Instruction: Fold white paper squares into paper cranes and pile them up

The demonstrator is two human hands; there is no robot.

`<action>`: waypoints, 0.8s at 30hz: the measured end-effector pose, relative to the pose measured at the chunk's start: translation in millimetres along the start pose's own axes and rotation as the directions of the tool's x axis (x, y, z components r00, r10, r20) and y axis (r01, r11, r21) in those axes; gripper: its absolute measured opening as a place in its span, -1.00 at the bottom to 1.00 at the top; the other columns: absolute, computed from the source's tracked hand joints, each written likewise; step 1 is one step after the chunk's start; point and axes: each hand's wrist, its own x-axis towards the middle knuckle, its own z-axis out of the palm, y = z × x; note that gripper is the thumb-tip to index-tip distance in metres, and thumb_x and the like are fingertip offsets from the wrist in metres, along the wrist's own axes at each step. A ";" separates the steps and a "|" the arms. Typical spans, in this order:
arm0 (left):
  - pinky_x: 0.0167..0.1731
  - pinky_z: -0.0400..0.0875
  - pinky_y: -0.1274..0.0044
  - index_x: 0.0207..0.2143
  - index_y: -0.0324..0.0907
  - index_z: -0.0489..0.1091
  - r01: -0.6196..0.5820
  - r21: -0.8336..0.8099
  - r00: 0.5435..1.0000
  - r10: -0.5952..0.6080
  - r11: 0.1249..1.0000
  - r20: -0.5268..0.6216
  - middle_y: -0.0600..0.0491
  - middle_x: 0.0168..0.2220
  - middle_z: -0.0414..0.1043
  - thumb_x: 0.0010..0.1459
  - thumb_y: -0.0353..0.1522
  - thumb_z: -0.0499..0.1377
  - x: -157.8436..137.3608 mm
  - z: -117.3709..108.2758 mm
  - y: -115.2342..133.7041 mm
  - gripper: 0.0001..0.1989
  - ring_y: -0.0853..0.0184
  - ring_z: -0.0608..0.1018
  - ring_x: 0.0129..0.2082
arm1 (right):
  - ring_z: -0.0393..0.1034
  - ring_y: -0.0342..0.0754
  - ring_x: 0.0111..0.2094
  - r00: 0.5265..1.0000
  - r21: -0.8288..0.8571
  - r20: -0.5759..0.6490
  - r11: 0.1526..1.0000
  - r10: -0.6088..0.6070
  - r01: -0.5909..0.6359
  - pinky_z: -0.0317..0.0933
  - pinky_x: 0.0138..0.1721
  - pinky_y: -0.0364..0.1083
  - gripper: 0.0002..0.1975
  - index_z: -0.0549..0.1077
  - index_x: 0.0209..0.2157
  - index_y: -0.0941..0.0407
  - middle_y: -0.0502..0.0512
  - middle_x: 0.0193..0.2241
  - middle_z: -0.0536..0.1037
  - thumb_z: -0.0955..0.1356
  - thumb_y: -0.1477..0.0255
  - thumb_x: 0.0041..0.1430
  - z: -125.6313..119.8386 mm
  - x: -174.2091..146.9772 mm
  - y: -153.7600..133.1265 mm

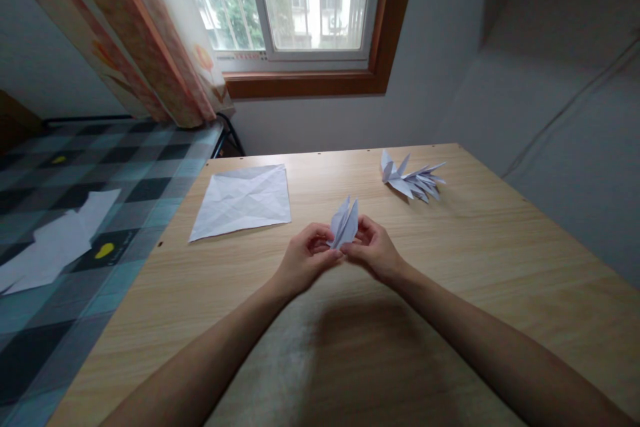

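Observation:
Between my hands, above the middle of the wooden table, stands a small folded white paper piece with two upright points, like an origami crane partly folded. My left hand pinches its lower left side between thumb and fingers. On its lower right side, my right hand closes with thumb and fingertips. The thumbs nearly meet at the bottom of the paper. My fingers hide part of its sides and base.
A creased white paper sheet lies at the table's back left. Several folded paper cranes cluster at the back right. Left of the table, loose white papers rest on a checked bedspread. Walls and a window lie beyond.

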 end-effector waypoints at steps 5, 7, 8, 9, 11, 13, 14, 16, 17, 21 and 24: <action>-0.46 0.43 0.58 -0.38 -0.20 0.33 0.072 0.034 0.990 -0.067 0.997 -0.122 0.15 -0.52 0.44 0.02 -0.29 0.32 2.0 0.7 1.2 -0.77 0.39 0.56 -0.50 | 0.48 -0.10 -0.39 0.993 -0.054 -0.102 0.997 -0.065 0.059 0.38 -0.29 -0.09 -0.68 0.39 -0.32 0.07 -0.05 -0.43 0.56 0.53 0.40 -0.10 -1.7 2.8 1.4; -0.47 0.44 0.59 -0.36 -0.18 0.28 0.069 -0.025 0.989 -0.072 0.997 -0.133 0.19 -0.53 0.40 0.00 -0.30 0.34 2.4 1.6 0.3 -0.72 0.40 0.57 -0.52 | 0.45 -0.14 -0.45 0.990 -0.035 -0.117 0.996 -0.081 0.077 0.37 -0.38 -0.13 -0.64 0.34 -0.27 0.05 -0.10 -0.45 0.53 0.52 0.41 -0.08 -0.5 2.6 1.6; -0.47 0.45 0.59 -0.34 -0.18 0.26 0.066 -0.050 0.989 -0.072 0.997 -0.130 0.20 -0.52 0.40 0.00 -0.31 0.34 2.5 1.9 -0.5 -0.70 0.40 0.58 -0.52 | 0.44 -0.16 -0.48 0.988 -0.025 -0.119 0.996 -0.093 0.091 0.36 -0.41 -0.15 -0.62 0.32 -0.25 0.03 -0.12 -0.44 0.51 0.51 0.42 -0.07 0.3 2.2 1.6; -0.45 0.47 0.58 -0.30 -0.18 0.27 0.060 -0.067 0.990 -0.067 0.996 -0.123 0.20 -0.50 0.41 0.00 -0.31 0.34 2.6 2.0 -1.6 -0.69 0.40 0.58 -0.51 | 0.43 -0.18 -0.49 0.987 -0.019 -0.119 0.994 -0.109 0.107 0.36 -0.43 -0.16 -0.61 0.30 -0.22 0.02 -0.12 -0.41 0.51 0.51 0.42 -0.05 1.2 1.6 1.7; -0.42 0.49 0.56 -0.20 -0.17 0.28 0.041 -0.087 0.993 -0.050 0.995 -0.106 0.17 -0.44 0.45 0.01 -0.33 0.34 2.7 1.9 -3.9 -0.66 0.39 0.60 -0.48 | 0.43 -0.20 -0.47 0.985 -0.023 -0.107 0.991 -0.133 0.131 0.37 -0.43 -0.17 -0.60 0.28 -0.19 0.00 -0.11 -0.33 0.50 0.50 0.39 -0.02 2.3 0.2 2.2; -0.39 0.49 0.54 -0.10 -0.17 0.29 0.018 -0.093 0.995 -0.027 0.996 -0.095 0.13 -0.37 0.48 0.03 -0.35 0.32 2.6 1.4 -5.6 -0.62 0.39 0.60 -0.46 | 0.43 -0.18 -0.45 0.991 -0.033 -0.064 0.993 -0.117 0.116 0.40 -0.40 -0.14 -0.63 0.31 -0.19 0.00 -0.11 -0.34 0.49 0.49 0.33 0.01 1.8 -1.2 2.7; -0.38 0.49 0.54 -0.09 -0.17 0.30 0.008 -0.087 0.996 -0.016 0.996 -0.092 0.12 -0.35 0.49 0.04 -0.36 0.31 2.5 1.1 -5.9 -0.61 0.40 0.59 -0.46 | 0.43 -0.17 -0.44 0.994 -0.047 -0.035 0.994 -0.101 0.099 0.41 -0.38 -0.12 -0.68 0.34 -0.21 0.02 -0.10 -0.37 0.47 0.48 0.28 0.04 0.9 -1.8 2.7; -0.38 0.46 0.56 -0.10 -0.17 0.33 0.000 -0.067 0.997 -0.005 0.998 -0.083 0.12 -0.38 0.50 0.06 -0.38 0.28 2.1 0.4 -5.0 -0.66 0.41 0.58 -0.47 | 0.43 -0.13 -0.41 0.996 -0.119 0.019 0.989 -0.089 0.091 0.40 -0.33 -0.09 -0.75 0.43 -0.30 0.07 -0.05 -0.40 0.45 0.40 0.18 0.16 -1.5 -2.7 1.7; -0.38 0.44 0.56 -0.12 -0.18 0.36 0.000 -0.053 0.997 -0.004 0.999 -0.075 0.12 -0.42 0.49 0.07 -0.39 0.27 1.8 -0.1 -3.7 -0.70 0.40 0.57 -0.46 | 0.43 -0.12 -0.40 0.994 -0.175 0.034 0.979 -0.102 0.106 0.39 -0.31 -0.08 -0.71 0.47 -0.36 0.09 -0.01 -0.40 0.45 0.34 0.14 0.22 -2.8 -2.9 0.7; -0.28 0.44 0.51 -0.34 -0.21 0.50 -0.037 0.059 0.996 0.041 0.998 -0.078 0.01 -0.29 0.53 0.07 -0.41 0.21 1.2 -3.1 2.4 -0.91 0.33 0.57 -0.31 | 0.42 -0.08 -0.32 0.976 -0.379 0.033 0.901 -0.214 0.210 0.33 -0.25 -0.08 -0.74 0.53 -0.50 0.12 0.06 -0.37 0.48 0.36 0.28 0.19 -4.9 -2.8 -2.5; -0.24 0.41 0.50 -0.45 -0.23 0.52 -0.043 0.094 0.996 0.050 0.995 -0.077 -0.01 -0.27 0.52 0.08 -0.38 0.20 1.5 -3.8 3.0 -0.87 0.31 0.53 -0.27 | 0.43 -0.10 -0.34 0.976 -0.354 -0.002 0.913 -0.220 0.205 0.32 -0.33 -0.13 -0.94 0.51 -0.40 0.10 0.02 -0.36 0.49 0.44 0.47 0.01 -2.7 -2.7 1.4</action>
